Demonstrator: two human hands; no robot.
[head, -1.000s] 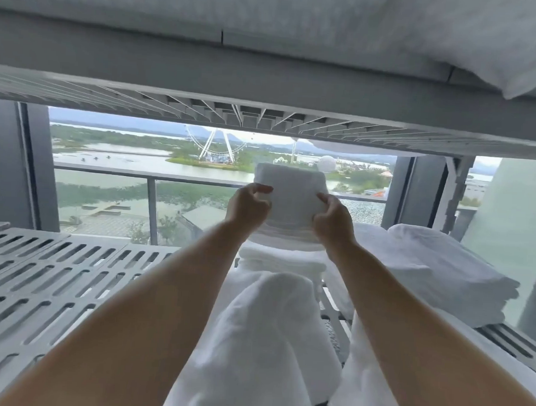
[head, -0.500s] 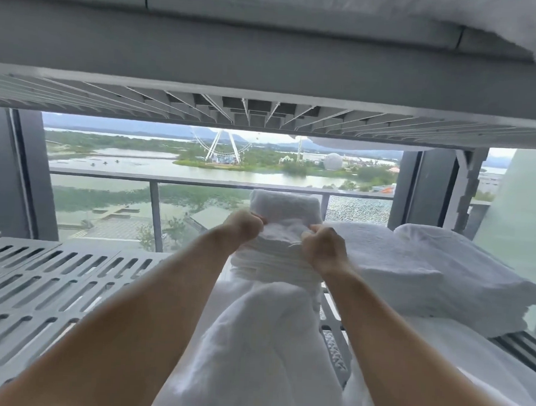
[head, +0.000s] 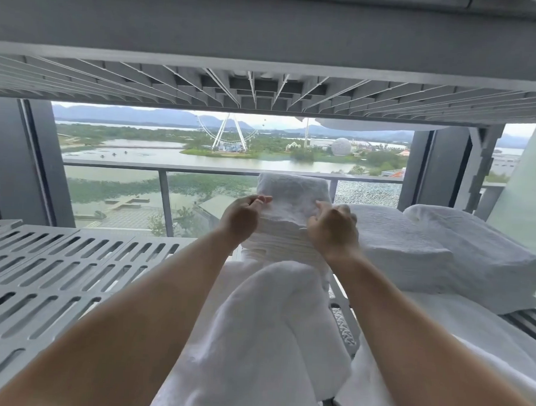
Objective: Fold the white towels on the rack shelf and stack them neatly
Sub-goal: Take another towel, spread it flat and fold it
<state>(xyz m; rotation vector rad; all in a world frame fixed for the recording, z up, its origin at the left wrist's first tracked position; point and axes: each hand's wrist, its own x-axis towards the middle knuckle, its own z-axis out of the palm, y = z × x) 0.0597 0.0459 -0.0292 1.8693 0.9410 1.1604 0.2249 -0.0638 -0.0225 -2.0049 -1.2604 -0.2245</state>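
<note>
A small folded white towel (head: 292, 193) sits on top of a stack of folded towels (head: 283, 244) at the back of the slatted grey rack shelf (head: 55, 269). My left hand (head: 244, 215) holds its left edge with curled fingers. At its right edge, my right hand (head: 332, 228) grips it the same way. A loose, unfolded white towel (head: 263, 326) lies heaped on the shelf between my forearms, in front of the stack.
Two more piles of folded towels (head: 398, 240) (head: 481, 254) stand to the right. Another loose towel (head: 501, 354) is spread at the lower right. The upper shelf (head: 266, 91) hangs low overhead. A window with a balcony rail (head: 169, 167) is behind the rack.
Both hands brought the folded towel down from the air onto the stack. They now sit lower, at its sides.
</note>
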